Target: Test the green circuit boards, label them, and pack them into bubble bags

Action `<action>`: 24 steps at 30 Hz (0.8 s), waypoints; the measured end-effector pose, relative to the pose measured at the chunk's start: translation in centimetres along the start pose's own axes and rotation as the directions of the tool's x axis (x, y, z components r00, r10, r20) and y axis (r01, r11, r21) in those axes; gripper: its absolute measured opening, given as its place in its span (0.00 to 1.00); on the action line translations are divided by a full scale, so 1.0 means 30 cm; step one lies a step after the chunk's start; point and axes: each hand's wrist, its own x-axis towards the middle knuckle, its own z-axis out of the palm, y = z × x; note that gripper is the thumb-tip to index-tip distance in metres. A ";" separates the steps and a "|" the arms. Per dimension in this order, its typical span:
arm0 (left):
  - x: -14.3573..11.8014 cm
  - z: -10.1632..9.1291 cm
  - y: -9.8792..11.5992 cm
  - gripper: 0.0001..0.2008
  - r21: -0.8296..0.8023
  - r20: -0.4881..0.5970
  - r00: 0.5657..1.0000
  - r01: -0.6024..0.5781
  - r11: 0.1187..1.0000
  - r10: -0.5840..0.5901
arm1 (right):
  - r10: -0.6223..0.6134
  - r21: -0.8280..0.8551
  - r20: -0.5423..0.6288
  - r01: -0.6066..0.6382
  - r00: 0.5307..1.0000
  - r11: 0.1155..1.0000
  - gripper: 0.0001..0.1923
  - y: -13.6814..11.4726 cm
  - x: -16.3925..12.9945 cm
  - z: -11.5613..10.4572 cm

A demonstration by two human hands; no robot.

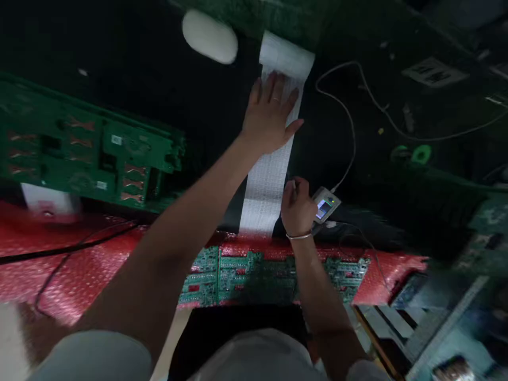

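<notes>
A long white strip of labels (266, 180) unrolls from a white roll (286, 54) at the far side of the dark bench. My left hand (270, 114) lies flat on the strip just below the roll, fingers spread. My right hand (297, 205) is closed at the strip's right edge and appears to pinch something small; what it is cannot be made out. Right beside that hand lies a small grey device with a lit screen (326, 205) on a white cable (349, 116). A green circuit board (254, 275) lies on red bubble wrap (79, 264) near me.
A large green circuit board panel (87, 151) stands at the left. A white oval object (209, 36) lies at the far edge. A green tape ring (420, 154) sits at the right, and a slotted rack (397, 328) is at the lower right.
</notes>
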 end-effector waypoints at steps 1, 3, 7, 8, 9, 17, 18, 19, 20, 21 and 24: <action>0.003 0.008 -0.011 0.62 -0.004 0.048 0.998 -0.035 0.999 0.036 | 0.000 -0.004 0.015 0.000 1.000 1.000 0.16 -0.005 0.001 0.003; 0.008 0.023 -0.029 0.62 -0.015 0.103 0.991 -0.086 0.996 0.087 | -0.003 -0.018 0.043 0.004 0.999 1.000 0.17 -0.015 0.004 0.011; 0.012 0.032 -0.039 0.62 -0.028 0.054 0.993 -0.103 0.994 0.105 | -0.018 -0.063 0.091 0.024 0.996 0.998 0.18 -0.040 0.009 0.032; 0.011 0.031 -0.036 0.62 -0.025 0.037 0.995 -0.089 0.996 0.090 | -0.016 -0.080 0.094 0.023 0.995 0.996 0.18 -0.047 0.010 0.038; 0.010 0.028 -0.031 0.61 -0.020 0.029 0.997 -0.071 0.997 0.071 | -0.009 -0.099 0.092 0.018 0.996 0.995 0.18 -0.052 0.012 0.044; 0.000 -0.021 0.023 0.50 0.030 -0.099 0.991 0.088 0.996 -0.085 | -0.016 -0.153 0.071 0.027 0.997 0.988 0.19 -0.062 0.013 0.070; -0.001 -0.026 0.027 0.49 0.047 -0.123 0.989 0.089 0.995 -0.082 | -0.014 -0.156 0.073 0.025 0.997 0.987 0.19 -0.062 0.012 0.071; -0.002 -0.028 0.029 0.48 0.064 -0.141 0.988 0.076 0.995 -0.066 | -0.011 -0.158 0.075 0.022 0.997 0.987 0.19 -0.062 0.012 0.072; -0.003 -0.029 0.030 0.48 0.078 -0.154 0.987 0.059 0.995 -0.047 | -0.007 -0.160 0.076 0.019 0.997 0.987 0.20 -0.063 0.012 0.072; -0.003 -0.029 0.029 0.49 0.083 -0.164 0.986 0.048 0.995 -0.034 | -0.005 -0.161 0.079 0.018 0.997 0.987 0.20 -0.065 0.013 0.072; -0.001 -0.025 0.019 0.50 0.038 -0.148 0.988 0.058 0.998 -0.052 | -0.001 -0.162 0.093 0.017 0.996 0.987 0.20 -0.072 0.016 0.071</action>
